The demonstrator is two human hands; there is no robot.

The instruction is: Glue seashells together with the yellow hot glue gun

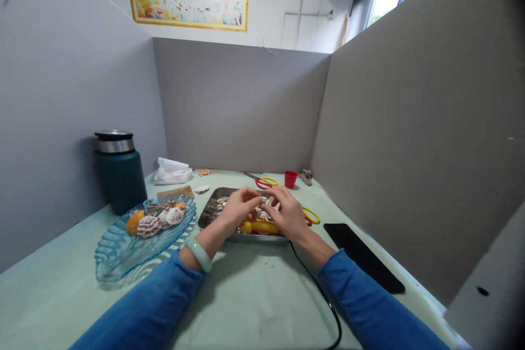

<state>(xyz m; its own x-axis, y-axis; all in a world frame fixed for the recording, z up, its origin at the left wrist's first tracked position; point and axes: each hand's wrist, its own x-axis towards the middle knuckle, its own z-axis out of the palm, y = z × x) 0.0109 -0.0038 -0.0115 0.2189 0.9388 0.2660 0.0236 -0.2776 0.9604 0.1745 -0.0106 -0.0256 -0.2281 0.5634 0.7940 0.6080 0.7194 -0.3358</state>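
My left hand (238, 209) and my right hand (287, 213) meet over a metal tray (206, 213) that holds several small shells. Their fingertips pinch together around a small pale piece that I cannot make out. Below the hands, along the tray's near edge, lies a yellow glue gun (257, 227); its black cord (324, 298) runs toward me. A pale green bangle (199, 254) sits on my left wrist, and both arms wear blue sleeves.
A blue glass dish (118, 254) with shells stands at the left, a dark green thermos (120, 172) behind it. Scissors (264, 180), a red cup (290, 179) and a white tissue pack (172, 172) lie at the back. A black phone (363, 257) lies at the right. Grey partitions enclose the desk.
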